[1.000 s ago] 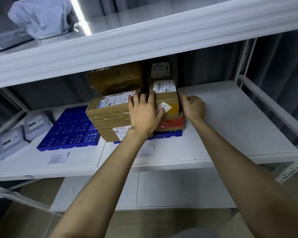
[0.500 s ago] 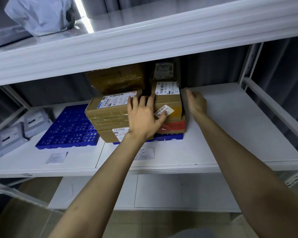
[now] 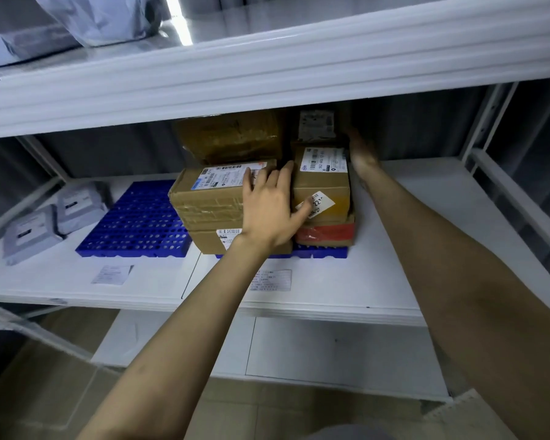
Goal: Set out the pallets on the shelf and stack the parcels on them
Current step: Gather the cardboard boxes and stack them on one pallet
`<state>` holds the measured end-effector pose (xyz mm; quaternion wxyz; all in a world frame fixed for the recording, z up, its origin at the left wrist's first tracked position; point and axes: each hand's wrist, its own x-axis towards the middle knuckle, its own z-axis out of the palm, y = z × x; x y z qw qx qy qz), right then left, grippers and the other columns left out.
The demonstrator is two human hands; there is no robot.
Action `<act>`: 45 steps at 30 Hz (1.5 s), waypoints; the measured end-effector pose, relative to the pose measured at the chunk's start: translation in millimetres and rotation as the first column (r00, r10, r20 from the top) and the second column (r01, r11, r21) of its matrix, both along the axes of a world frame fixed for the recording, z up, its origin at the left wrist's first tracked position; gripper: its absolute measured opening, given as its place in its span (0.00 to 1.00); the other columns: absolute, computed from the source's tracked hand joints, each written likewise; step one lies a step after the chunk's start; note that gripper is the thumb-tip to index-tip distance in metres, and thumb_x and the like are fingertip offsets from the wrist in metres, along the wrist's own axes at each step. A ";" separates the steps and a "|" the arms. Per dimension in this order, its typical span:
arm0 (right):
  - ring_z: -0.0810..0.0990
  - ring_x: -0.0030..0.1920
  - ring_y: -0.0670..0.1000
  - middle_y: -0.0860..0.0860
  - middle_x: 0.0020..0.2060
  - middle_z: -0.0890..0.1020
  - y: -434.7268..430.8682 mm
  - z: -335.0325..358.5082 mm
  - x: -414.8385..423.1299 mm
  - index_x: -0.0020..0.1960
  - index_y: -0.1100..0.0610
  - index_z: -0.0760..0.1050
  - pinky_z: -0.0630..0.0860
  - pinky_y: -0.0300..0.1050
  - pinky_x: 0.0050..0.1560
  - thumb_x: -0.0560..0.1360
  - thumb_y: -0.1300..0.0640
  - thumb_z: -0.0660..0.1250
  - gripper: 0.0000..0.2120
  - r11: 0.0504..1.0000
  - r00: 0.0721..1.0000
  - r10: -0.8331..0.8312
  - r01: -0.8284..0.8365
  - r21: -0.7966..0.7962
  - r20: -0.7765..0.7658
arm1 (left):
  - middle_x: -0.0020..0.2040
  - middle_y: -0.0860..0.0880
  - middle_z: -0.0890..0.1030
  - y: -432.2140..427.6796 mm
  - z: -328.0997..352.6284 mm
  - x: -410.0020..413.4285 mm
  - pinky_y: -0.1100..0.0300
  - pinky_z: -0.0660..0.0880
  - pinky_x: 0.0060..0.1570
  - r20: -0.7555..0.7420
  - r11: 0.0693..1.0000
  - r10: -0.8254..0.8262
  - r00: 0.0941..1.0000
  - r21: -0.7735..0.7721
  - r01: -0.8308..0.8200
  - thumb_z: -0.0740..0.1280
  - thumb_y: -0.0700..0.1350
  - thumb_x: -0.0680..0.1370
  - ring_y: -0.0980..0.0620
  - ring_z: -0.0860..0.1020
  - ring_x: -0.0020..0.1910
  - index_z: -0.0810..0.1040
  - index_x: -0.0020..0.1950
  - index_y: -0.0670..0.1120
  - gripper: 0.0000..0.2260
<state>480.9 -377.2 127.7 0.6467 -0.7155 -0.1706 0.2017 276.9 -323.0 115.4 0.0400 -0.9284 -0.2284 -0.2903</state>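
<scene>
Left hand (image 3: 273, 211) flat, fingers spread, bracing parcel stack (image 3: 210, 201) front; right hand (image 3: 361, 154) alongside stack (blurred, grip unclear), probably squaring parcels over pallet (image 3: 321, 251) below left wrist.

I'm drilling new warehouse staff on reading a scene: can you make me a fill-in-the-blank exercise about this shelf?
1. The stacked cartons rest on a ____ pallet.
2. The bare pallet lies to the stack's ____.
3. ____ grey mailer bags lie on the shelf beside the bare pallet.
4. The right hand reaches along the stack's ____ side.
Missing words: blue; left; two; right.
</scene>
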 end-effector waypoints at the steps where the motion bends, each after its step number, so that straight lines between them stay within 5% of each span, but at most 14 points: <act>1: 0.78 0.58 0.56 0.55 0.61 0.78 1.2 0.3 0.6 0.68 0.54 0.73 0.73 0.55 0.63 0.73 0.33 0.56 0.33 1.000 1.000 -0.007 0.007 0.003 -0.016 | 0.61 0.45 0.78 0.2 -0.7 0.0 0.43 0.54 0.72 0.003 1.000 -0.004 1.000 -0.001 0.004 0.54 0.63 0.74 0.44 0.70 0.66 0.66 0.72 0.44 0.32; 7: 0.80 0.54 0.54 0.54 0.56 0.80 -2.6 1.8 -4.8 0.65 0.54 0.75 0.75 0.50 0.58 0.77 0.35 0.55 0.28 0.999 0.999 -0.036 0.035 0.027 0.012 | 0.62 0.45 0.77 3.3 -3.8 -6.6 0.45 0.56 0.72 0.092 0.999 -0.039 0.995 0.012 0.039 0.58 0.60 0.75 0.45 0.70 0.66 0.69 0.69 0.42 0.29; 11: 0.80 0.52 0.58 0.57 0.49 0.81 -10.7 1.9 -20.9 0.52 0.53 0.77 0.75 0.55 0.54 0.79 0.41 0.57 0.18 0.997 0.976 -0.072 0.067 0.029 0.207 | 0.65 0.45 0.74 14.9 -6.3 -22.1 0.44 0.57 0.72 0.146 0.999 -0.018 0.989 0.038 0.013 0.61 0.58 0.73 0.44 0.67 0.69 0.70 0.68 0.43 0.28; 15: 0.77 0.59 0.57 0.54 0.60 0.79 -20.5 6.2 -42.2 0.64 0.52 0.76 0.73 0.46 0.53 0.76 0.43 0.61 0.21 0.991 0.771 -0.018 0.099 -0.091 0.636 | 0.69 0.43 0.70 29.8 -9.5 -37.4 0.39 0.50 0.72 0.120 0.994 0.087 0.989 0.050 -0.094 0.60 0.61 0.73 0.42 0.62 0.72 0.69 0.69 0.45 0.30; 18: 0.76 0.61 0.57 0.53 0.61 0.79 -20.8 15.5 -54.2 0.65 0.50 0.75 0.72 0.44 0.52 0.73 0.40 0.61 0.24 0.978 0.685 0.015 0.142 -0.154 0.728 | 0.71 0.43 0.68 35.0 -10.9 -40.7 0.35 0.46 0.70 0.081 0.986 0.158 0.984 0.040 -0.161 0.60 0.64 0.71 0.41 0.61 0.73 0.66 0.71 0.47 0.33; 25: 0.76 0.62 0.54 0.50 0.62 0.79 -19.9 17.0 -63.1 0.65 0.48 0.74 0.77 0.51 0.58 0.64 0.29 0.66 0.35 0.955 0.726 0.168 0.048 -0.293 0.667 | 0.66 0.42 0.72 41.6 -18.5 -38.3 0.32 0.49 0.69 0.025 0.988 0.143 0.989 0.049 -0.144 0.58 0.65 0.71 0.40 0.67 0.68 0.69 0.70 0.47 0.33; 32: 0.74 0.63 0.51 0.51 0.65 0.76 -28.1 20.9 -65.6 0.68 0.55 0.72 0.68 0.36 0.54 0.68 0.43 0.75 0.33 0.975 0.734 0.168 -0.025 -0.220 0.658 | 0.66 0.43 0.72 45.4 -19.6 -34.8 0.34 0.47 0.70 0.033 0.990 0.127 0.991 0.060 -0.129 0.59 0.64 0.72 0.40 0.67 0.68 0.69 0.69 0.47 0.31; 38: 0.70 0.64 0.45 0.47 0.67 0.72 -45.6 30.7 -68.4 0.72 0.49 0.66 0.68 0.38 0.60 0.58 0.47 0.82 0.47 0.859 0.687 0.493 -0.285 -0.426 0.535 | 0.67 0.42 0.71 44.3 -19.8 -35.1 0.36 0.45 0.71 0.029 0.989 0.130 0.991 0.060 -0.132 0.62 0.63 0.73 0.40 0.66 0.69 0.68 0.70 0.45 0.31; 45: 0.72 0.64 0.48 0.49 0.66 0.74 -48.8 31.3 -68.7 0.71 0.51 0.69 0.70 0.40 0.61 0.61 0.53 0.82 0.42 0.846 0.639 0.512 -0.256 -0.468 0.574 | 0.67 0.41 0.71 42.2 -18.2 -35.7 0.35 0.47 0.71 0.022 0.991 0.127 0.992 0.041 -0.127 0.64 0.62 0.73 0.40 0.66 0.69 0.68 0.70 0.44 0.31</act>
